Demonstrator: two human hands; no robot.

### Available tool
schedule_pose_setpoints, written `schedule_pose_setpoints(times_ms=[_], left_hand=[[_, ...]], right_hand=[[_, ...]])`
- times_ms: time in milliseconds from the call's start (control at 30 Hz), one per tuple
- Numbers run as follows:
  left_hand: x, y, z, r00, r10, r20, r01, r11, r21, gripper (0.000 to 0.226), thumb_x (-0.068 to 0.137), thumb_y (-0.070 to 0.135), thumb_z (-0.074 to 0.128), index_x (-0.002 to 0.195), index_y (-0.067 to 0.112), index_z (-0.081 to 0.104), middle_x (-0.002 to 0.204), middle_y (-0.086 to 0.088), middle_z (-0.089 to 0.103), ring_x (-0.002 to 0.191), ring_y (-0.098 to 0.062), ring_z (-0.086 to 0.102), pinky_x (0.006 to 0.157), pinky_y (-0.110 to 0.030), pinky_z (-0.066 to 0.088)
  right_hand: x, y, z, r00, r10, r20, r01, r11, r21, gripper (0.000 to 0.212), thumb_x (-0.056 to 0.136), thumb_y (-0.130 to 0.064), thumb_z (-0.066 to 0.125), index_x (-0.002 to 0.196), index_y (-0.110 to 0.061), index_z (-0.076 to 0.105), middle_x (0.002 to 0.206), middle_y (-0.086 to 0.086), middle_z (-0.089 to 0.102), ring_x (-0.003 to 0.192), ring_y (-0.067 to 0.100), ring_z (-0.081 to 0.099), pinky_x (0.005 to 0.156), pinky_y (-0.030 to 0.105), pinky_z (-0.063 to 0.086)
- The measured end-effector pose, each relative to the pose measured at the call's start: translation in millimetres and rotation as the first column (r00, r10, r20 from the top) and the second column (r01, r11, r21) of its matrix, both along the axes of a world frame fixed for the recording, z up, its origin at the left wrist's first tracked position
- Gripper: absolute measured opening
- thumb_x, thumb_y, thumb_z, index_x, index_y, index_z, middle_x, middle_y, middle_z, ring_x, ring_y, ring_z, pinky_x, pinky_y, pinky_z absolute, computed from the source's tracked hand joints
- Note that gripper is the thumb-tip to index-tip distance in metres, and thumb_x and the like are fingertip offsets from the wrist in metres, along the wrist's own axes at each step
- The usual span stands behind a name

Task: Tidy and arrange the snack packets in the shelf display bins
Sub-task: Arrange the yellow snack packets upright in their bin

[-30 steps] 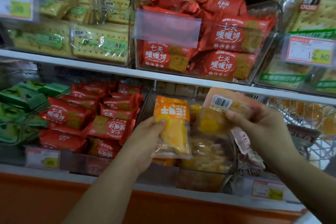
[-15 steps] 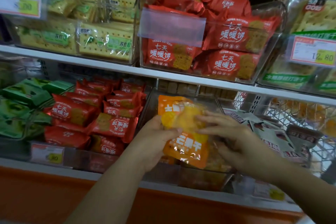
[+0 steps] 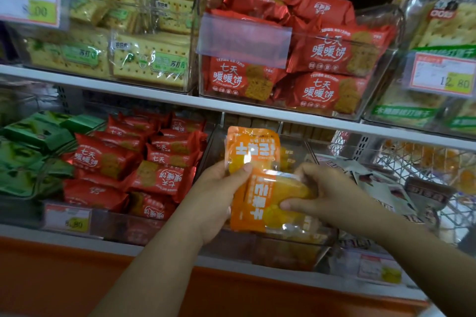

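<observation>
Two orange snack packets are held in front of a clear plastic bin (image 3: 291, 235) on the lower shelf. My left hand (image 3: 219, 193) grips the upper orange packet (image 3: 253, 148), thumb on its front. My right hand (image 3: 327, 193) pinches the lower orange packet (image 3: 260, 203), which overlaps the upper one and has a clear window showing yellow pieces. Both packets hang upside down above the bin's front wall.
Red biscuit packets (image 3: 144, 162) fill the bin to the left, green packets (image 3: 33, 154) further left. Grey-white sachets (image 3: 381, 188) lie in the bin to the right. The upper shelf (image 3: 154, 96) carries bins of soda crackers and red biscuit packs. Price tags hang on bin fronts.
My right hand brought its packet from the right across and down onto the one in my left hand. Both packets now overlap in front of the bin.
</observation>
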State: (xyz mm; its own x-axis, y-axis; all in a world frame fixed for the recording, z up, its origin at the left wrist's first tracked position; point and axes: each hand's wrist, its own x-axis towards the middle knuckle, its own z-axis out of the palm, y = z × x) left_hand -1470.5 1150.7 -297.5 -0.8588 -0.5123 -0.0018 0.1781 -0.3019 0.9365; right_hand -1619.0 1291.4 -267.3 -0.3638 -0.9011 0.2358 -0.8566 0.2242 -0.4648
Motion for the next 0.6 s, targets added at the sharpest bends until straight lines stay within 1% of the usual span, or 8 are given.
schedule_pose_setpoints(times_ms=[67, 167, 267, 367, 433, 500, 567, 600], left_hand=[[-2, -4, 1, 0.999, 0.032, -0.032, -0.028, 0.993, 0.119, 0.019, 0.092, 0.025, 0.055, 0.106, 0.016, 0.065, 0.095, -0.005, 0.074, 0.085, -0.020, 0.071, 0.069, -0.041, 0.058], [-5, -2, 2, 0.995, 0.037, -0.097, -0.015, 0.977, 0.214, 0.027, 0.089, 0.022, 0.058, 0.113, 0.010, 0.063, 0.102, -0.010, 0.072, 0.088, -0.024, 0.071, 0.069, -0.039, 0.059], [-10, 9, -2, 0.990, 0.051, -0.134, -0.023, 0.978, 0.207, 0.030, 0.085, 0.021, 0.062, 0.113, 0.012, 0.062, 0.105, -0.011, 0.071, 0.091, -0.027, 0.070, 0.073, -0.043, 0.058], [-19, 20, -9, 0.976, 0.162, -0.146, -0.121, 0.959, 0.257, 0.033, 0.080, 0.019, 0.065, 0.112, 0.013, 0.062, 0.107, -0.013, 0.071, 0.092, -0.027, 0.069, 0.074, -0.041, 0.058], [-23, 23, -11, 0.963, 0.214, -0.166, -0.151, 0.934, 0.324, 0.032, 0.084, 0.015, 0.062, 0.116, 0.013, 0.060, 0.109, -0.012, 0.070, 0.097, -0.027, 0.068, 0.077, -0.041, 0.057], [-25, 26, -10, 0.950, 0.248, -0.189, -0.158, 0.906, 0.394, 0.031, 0.087, 0.015, 0.060, 0.118, 0.014, 0.059, 0.108, -0.010, 0.071, 0.094, -0.024, 0.069, 0.069, -0.036, 0.058], [-26, 27, -7, 0.934, 0.290, -0.207, -0.171, 0.874, 0.454, 0.033, 0.086, 0.019, 0.060, 0.119, 0.016, 0.059, 0.105, -0.008, 0.072, 0.087, -0.021, 0.071, 0.059, -0.030, 0.057], [-26, 26, -7, 0.929, 0.303, -0.213, -0.177, 0.868, 0.464, 0.036, 0.085, 0.022, 0.060, 0.121, 0.016, 0.059, 0.105, -0.008, 0.072, 0.087, -0.022, 0.071, 0.058, -0.031, 0.056]], right_hand=[[0, 1, -7, 0.967, -0.043, 0.250, 0.069, 0.993, -0.098, 0.034, 0.067, -0.041, 0.076, 0.078, -0.016, 0.056, 0.077, 0.007, 0.068, 0.067, 0.023, 0.064, 0.058, 0.036, 0.050], [-1, -5, -14, 0.738, -0.058, 0.672, 0.278, 0.934, -0.225, 0.030, 0.070, -0.039, 0.069, 0.081, -0.014, 0.058, 0.074, 0.013, 0.068, 0.062, 0.033, 0.058, 0.061, 0.042, 0.044], [7, -15, -15, 0.673, -0.039, 0.738, 0.357, 0.892, -0.278, 0.017, 0.084, -0.029, 0.065, 0.084, -0.012, 0.060, 0.073, 0.009, 0.067, 0.059, 0.022, 0.061, 0.057, 0.027, 0.046], [26, -23, -15, 0.725, -0.022, 0.688, 0.333, 0.886, -0.323, 0.016, 0.082, -0.014, 0.069, 0.071, -0.011, 0.058, 0.057, -0.005, 0.060, 0.047, 0.004, 0.056, 0.045, 0.016, 0.042], [35, -26, -19, 0.781, -0.044, 0.623, 0.317, 0.888, -0.333, 0.021, 0.075, -0.015, 0.075, 0.065, -0.013, 0.057, 0.051, -0.008, 0.058, 0.048, 0.005, 0.056, 0.049, 0.019, 0.044], [36, -25, -24, 0.778, -0.067, 0.624, 0.369, 0.854, -0.368, 0.019, 0.069, -0.020, 0.080, 0.075, -0.014, 0.062, 0.067, -0.004, 0.066, 0.062, 0.011, 0.063, 0.058, 0.029, 0.051], [38, -24, -27, 0.672, -0.011, 0.741, 0.437, 0.813, -0.384, 0.045, 0.060, -0.026, 0.081, 0.099, -0.014, 0.061, 0.097, 0.005, 0.068, 0.087, 0.021, 0.067, 0.073, 0.038, 0.055], [41, -23, -28, 0.539, 0.084, 0.838, 0.453, 0.810, -0.373, 0.057, 0.059, -0.024, 0.078, 0.110, -0.012, 0.058, 0.106, 0.010, 0.067, 0.094, 0.025, 0.067, 0.077, 0.039, 0.056]])
